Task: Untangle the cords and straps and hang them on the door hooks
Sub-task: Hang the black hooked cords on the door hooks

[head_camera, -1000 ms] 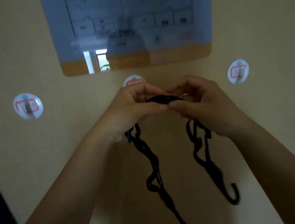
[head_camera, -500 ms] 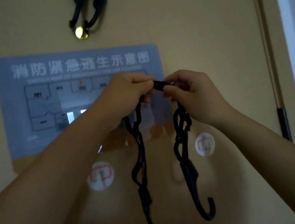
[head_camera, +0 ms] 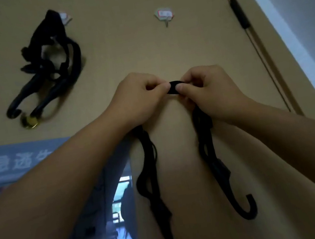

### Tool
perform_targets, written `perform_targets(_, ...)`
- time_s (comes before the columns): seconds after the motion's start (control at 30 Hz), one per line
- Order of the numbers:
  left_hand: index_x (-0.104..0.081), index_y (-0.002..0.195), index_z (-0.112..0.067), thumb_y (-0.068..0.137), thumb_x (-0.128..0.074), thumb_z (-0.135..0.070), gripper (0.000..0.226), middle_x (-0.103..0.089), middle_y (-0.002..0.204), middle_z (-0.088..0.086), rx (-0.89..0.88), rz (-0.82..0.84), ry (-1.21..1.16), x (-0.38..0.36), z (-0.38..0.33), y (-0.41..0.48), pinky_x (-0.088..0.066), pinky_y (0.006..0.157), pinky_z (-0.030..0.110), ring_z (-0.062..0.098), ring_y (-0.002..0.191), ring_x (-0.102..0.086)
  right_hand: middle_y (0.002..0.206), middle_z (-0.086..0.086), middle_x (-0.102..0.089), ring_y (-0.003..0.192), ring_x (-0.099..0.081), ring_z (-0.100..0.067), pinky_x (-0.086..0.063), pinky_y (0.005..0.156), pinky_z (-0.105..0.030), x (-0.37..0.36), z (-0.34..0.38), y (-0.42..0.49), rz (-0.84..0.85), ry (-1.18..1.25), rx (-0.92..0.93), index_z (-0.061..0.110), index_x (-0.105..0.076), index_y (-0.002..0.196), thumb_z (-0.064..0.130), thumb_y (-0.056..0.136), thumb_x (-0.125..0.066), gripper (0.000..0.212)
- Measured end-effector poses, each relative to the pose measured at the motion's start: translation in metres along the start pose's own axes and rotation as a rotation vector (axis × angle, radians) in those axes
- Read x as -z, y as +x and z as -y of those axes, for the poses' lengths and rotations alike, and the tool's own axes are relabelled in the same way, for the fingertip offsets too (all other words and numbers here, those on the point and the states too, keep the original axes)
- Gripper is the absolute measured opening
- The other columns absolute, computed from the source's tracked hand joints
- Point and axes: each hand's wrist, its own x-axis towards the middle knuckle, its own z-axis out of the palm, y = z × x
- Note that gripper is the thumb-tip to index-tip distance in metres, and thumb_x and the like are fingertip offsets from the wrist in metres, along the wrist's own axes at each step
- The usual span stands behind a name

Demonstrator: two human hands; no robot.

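Our left hand [head_camera: 138, 98] and right hand [head_camera: 209, 92] pinch the middle of the cord [head_camera: 174, 86], ready for hanging. Next we should loop it over the bare hook [head_camera: 164, 15] near the top edge of the door [head_camera: 140, 49].

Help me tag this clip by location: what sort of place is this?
Probably a hotel or dormitory room, facing its door: an evacuation floor-plan poster is stuck to it, with a stick-on hook higher up.

The left forearm [head_camera: 59, 188] and the right forearm [head_camera: 279, 130] are bare from the wrist to the picture's edge. The left hand [head_camera: 138, 99] and the right hand [head_camera: 212, 91] are bare too. The nails that show on the fingers [head_camera: 180, 88] are short and plain.
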Motion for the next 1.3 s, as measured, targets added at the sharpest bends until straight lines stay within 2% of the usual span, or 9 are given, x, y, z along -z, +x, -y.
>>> perform_targets(0.1, -0.065, 0.113, -0.015, 0.092, -0.052, -0.017, 0.025, -0.055, 0.088, -0.004, -0.188, -0.102, 0.264, -0.011, 0.003, 0.027, -0.03, 0.07, 0.018, 0.008, 0.082, -0.047, 0.079, -0.009, -0.065, 0.073, -0.059, -0.023, -0.047, 0.07, -0.033, 0.004, -0.02, 0.026, -0.052, 0.008, 0.035, 0.011, -0.064, 0.081, 0.02, 0.087, -0.059, 0.012)
perform_targets(0.3, -0.057, 0.103, -0.007, 0.089, -0.045, -0.023, 0.025, -0.054, 0.102, 0.017, -0.406, -0.251, 0.528, -0.016, 0.0, 0.089, -0.043, 0.073, 0.042, 0.035, 0.089, -0.053, 0.08, -0.012, -0.064, 0.076, -0.057, -0.025, -0.045, 0.07, -0.034, 0.009, -0.031, 0.09, -0.264, 0.032, 0.118, 0.01, -0.061, 0.079, 0.017, 0.087, -0.058, 0.011)
perform_targets(0.47, -0.059, 0.111, -0.004, 0.086, -0.054, -0.021, 0.03, -0.052, 0.106, 0.021, -0.494, -0.248, 0.61, -0.008, 0.006, 0.131, -0.034, 0.071, 0.029, 0.034, 0.092, -0.054, 0.082, -0.002, -0.055, 0.08, -0.051, -0.015, -0.036, 0.065, -0.026, 0.007, -0.035, 0.129, -0.412, 0.021, 0.178, 0.007, -0.06, 0.087, 0.016, 0.088, -0.055, 0.011)
perform_targets(0.57, -0.061, 0.109, -0.004, 0.091, -0.053, -0.02, 0.025, -0.055, 0.104, 0.019, -0.455, -0.306, 0.583, -0.005, 0.008, 0.156, -0.027, 0.069, 0.026, 0.032, 0.095, -0.052, 0.082, 0.002, -0.054, 0.077, -0.049, -0.012, -0.035, 0.06, -0.025, 0.005, -0.038, 0.148, -0.467, -0.002, 0.2, 0.011, -0.058, 0.086, 0.018, 0.09, -0.053, 0.009)
perform_targets(0.77, -0.07, 0.104, -0.015, 0.09, -0.054, -0.02, 0.022, -0.068, 0.105, 0.008, -0.271, -0.441, 0.366, -0.009, 0.008, 0.192, -0.043, 0.084, 0.03, 0.023, 0.1, -0.058, 0.084, 0.001, -0.052, 0.077, -0.049, -0.013, -0.03, 0.057, -0.022, 0.003, -0.037, 0.189, -0.509, 0.019, 0.139, 0.014, -0.057, 0.094, 0.019, 0.088, -0.055, 0.007)
perform_targets(0.9, -0.073, 0.097, -0.019, 0.087, -0.059, -0.023, 0.017, -0.069, 0.101, 0.008, -0.103, -0.359, 0.348, -0.006, 0.011, 0.204, -0.049, 0.087, 0.034, 0.025, 0.098, -0.061, 0.095, -0.008, -0.064, 0.092, -0.06, -0.022, -0.037, 0.068, -0.022, 0.006, -0.038, 0.2, -0.36, -0.024, 0.037, 0.016, -0.066, 0.084, 0.007, 0.083, -0.057, 0.013)
perform_targets(1.07, -0.072, 0.097, -0.019, 0.085, -0.058, -0.023, 0.019, -0.069, 0.104, 0.01, -0.133, -0.319, 0.414, -0.008, 0.008, 0.193, -0.048, 0.084, 0.034, 0.028, 0.1, -0.06, 0.104, -0.013, -0.066, 0.09, -0.057, -0.022, -0.034, 0.068, -0.021, 0.007, -0.04, 0.186, -0.332, -0.152, 0.119, 0.011, -0.071, 0.092, 0.005, 0.081, -0.056, 0.019)
perform_targets(1.17, -0.072, 0.099, -0.016, 0.086, -0.056, -0.023, 0.021, -0.068, 0.105, 0.012, -0.13, -0.293, 0.47, -0.009, 0.007, 0.186, -0.043, 0.079, 0.032, 0.031, 0.099, -0.059, 0.111, -0.012, -0.064, 0.102, -0.057, -0.026, -0.035, 0.073, -0.021, 0.004, -0.038, 0.175, -0.328, -0.222, 0.141, 0.01, -0.069, 0.1, 0.007, 0.083, -0.055, 0.022)
perform_targets(1.3, -0.071, 0.102, -0.015, 0.089, -0.052, -0.023, 0.024, -0.067, 0.11, 0.011, -0.094, -0.219, 0.535, -0.003, 0.002, 0.176, -0.045, 0.083, 0.034, 0.031, 0.103, -0.059, 0.101, -0.013, -0.059, 0.103, -0.053, -0.034, -0.029, 0.068, -0.026, 0.002, -0.024, 0.157, -0.294, -0.468, 0.17, 0.004, -0.063, 0.1, 0.008, 0.085, -0.049, 0.021)
